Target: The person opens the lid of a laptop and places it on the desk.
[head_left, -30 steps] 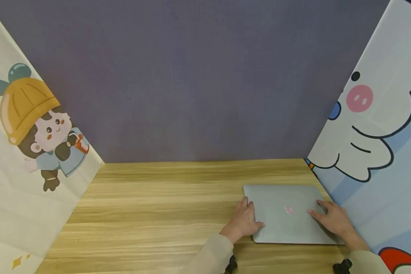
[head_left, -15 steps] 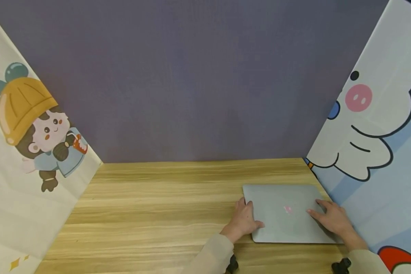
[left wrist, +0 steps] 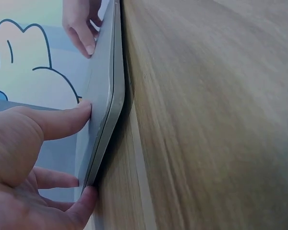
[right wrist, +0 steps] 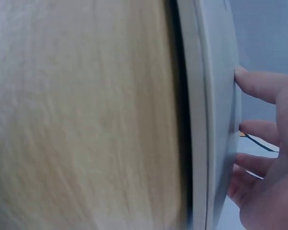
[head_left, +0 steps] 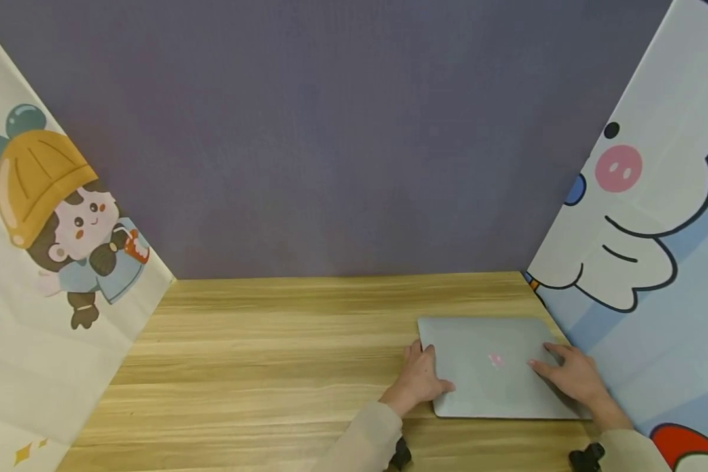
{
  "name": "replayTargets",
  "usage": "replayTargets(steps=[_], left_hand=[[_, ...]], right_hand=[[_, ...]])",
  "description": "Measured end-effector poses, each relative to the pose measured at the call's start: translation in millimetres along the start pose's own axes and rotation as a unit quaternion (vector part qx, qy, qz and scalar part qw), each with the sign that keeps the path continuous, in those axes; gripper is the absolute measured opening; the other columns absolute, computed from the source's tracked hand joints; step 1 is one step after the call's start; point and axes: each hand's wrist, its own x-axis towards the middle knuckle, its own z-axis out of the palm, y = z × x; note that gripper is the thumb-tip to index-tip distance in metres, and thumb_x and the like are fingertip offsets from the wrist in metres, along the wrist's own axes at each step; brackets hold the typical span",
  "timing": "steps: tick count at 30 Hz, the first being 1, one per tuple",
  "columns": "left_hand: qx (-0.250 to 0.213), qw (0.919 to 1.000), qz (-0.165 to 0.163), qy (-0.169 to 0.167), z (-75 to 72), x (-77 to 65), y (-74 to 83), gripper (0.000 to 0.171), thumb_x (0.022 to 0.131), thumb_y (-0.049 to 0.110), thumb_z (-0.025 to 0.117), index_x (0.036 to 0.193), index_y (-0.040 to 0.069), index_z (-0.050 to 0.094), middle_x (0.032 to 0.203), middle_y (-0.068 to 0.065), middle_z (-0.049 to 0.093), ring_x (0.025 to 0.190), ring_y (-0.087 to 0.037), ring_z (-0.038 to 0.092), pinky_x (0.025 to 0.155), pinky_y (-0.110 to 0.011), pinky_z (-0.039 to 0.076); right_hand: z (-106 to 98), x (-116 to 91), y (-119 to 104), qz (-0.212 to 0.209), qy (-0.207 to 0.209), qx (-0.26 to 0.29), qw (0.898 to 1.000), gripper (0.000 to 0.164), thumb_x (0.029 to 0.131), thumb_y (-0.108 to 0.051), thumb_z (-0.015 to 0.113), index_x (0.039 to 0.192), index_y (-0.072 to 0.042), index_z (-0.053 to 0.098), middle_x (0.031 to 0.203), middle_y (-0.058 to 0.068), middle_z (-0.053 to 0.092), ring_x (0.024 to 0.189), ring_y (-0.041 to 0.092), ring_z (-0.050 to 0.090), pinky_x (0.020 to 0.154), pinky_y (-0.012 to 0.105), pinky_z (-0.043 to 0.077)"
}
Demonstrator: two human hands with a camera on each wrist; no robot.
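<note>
A closed silver-grey laptop [head_left: 484, 390] with a small pink logo lies flat at the right of the wooden table. My left hand [head_left: 417, 379] grips its left edge: the thumb lies on the lid, and the left wrist view shows a fingertip against the laptop's side near the far corner. On the right part of the lid, my right hand [head_left: 577, 379] rests with thumb and fingertips touching the surface. The right wrist view has those fingers [right wrist: 259, 127] spread and slightly bent over the lid. A dark gap shows below the laptop's edge [right wrist: 198, 134].
The wooden table [head_left: 259, 367] runs left from the laptop. A dark grey panel [head_left: 348, 137] stands behind it. Cartoon-printed sheets flank it, the left sheet [head_left: 18, 354] cream, the right sheet [head_left: 672, 347] white and blue, close to the laptop.
</note>
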Motion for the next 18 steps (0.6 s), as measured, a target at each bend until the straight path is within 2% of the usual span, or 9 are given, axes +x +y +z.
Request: replayTargets(steps=[8,18], left_hand=[[-0.023,0.9995,-0.024,-0.002,-3.7,1.2,-1.7,0.086,0.078,0.038,0.089,0.145,0.0,0.051,0.153,-0.021,0.039,0.138,-0.03,0.038,0.107,-0.033,0.047],[-0.02,0.9995,-0.024,-0.003,-6.0,-0.8,-3.7,0.08,0.079,0.035,0.089,0.141,0.0,0.054,0.149,-0.021,0.041,0.134,-0.029,0.039,0.105,-0.034,0.047]], right_hand=[[-3.9,-1.8,-1.6,-0.002,-0.011,0.036,0.999,0.076,0.091,-0.042,0.074,0.131,0.018,0.052,0.136,0.047,0.043,0.122,0.064,0.042,0.096,0.069,0.042],[-2.8,-3.4,-3.8,0.021,-0.033,0.049,0.998,0.074,0.09,-0.041,0.076,0.131,0.016,0.052,0.139,0.046,0.039,0.124,0.064,0.041,0.098,0.069,0.042]])
